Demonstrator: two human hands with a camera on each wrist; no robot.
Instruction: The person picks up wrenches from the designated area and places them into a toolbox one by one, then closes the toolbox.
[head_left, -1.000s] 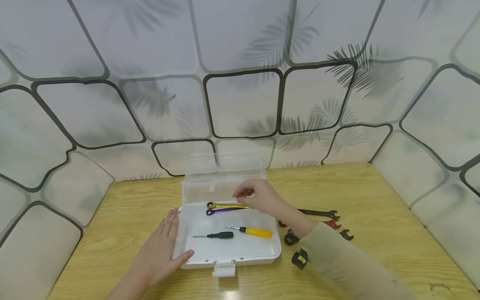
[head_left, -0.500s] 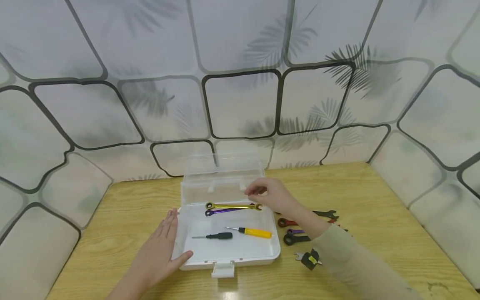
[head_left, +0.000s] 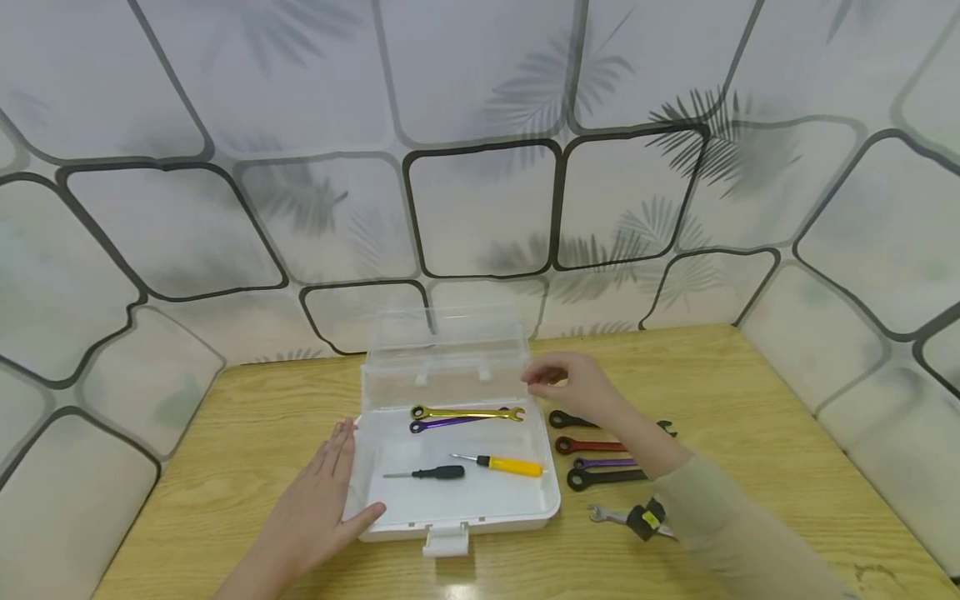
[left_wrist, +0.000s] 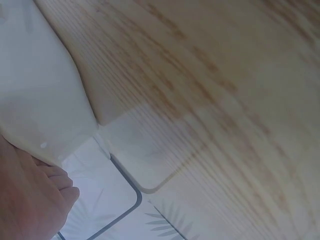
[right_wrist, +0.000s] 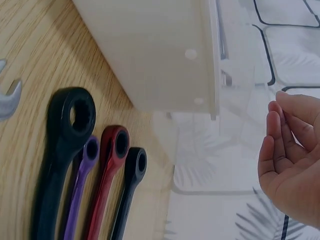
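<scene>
A white box (head_left: 450, 508) lies with its clear lid (head_left: 450, 342) raised. Inside, a gold wrench (head_left: 465, 412) overlaps a purple wrench (head_left: 450, 422), while a black screwdriver (head_left: 442, 472) and a yellow-handled screwdriver (head_left: 513, 466) lie nearer the front. My left hand (head_left: 318, 492) rests with straight fingers along the box's left side, thumb at the front corner. In the left wrist view its curved fingers (left_wrist: 60, 182) sit against the white wall. My right hand (head_left: 573, 387) hovers beyond the box's right back corner, fingers loosely bent, holding nothing.
Right of the box, on the wooden table (head_left: 787, 467), lie a red wrench (head_left: 592, 446), a smaller purple wrench (head_left: 600, 463) and two black wrenches, partly under my right forearm. A silver wrench (head_left: 607, 516) is nearer the front, overlapped by a small black block (head_left: 643, 520) at my sleeve.
My right hand has moved right, away from over the gold wrench, which now shows in full inside the box. More of the wrenches on the table show. The left hand stays put.
</scene>
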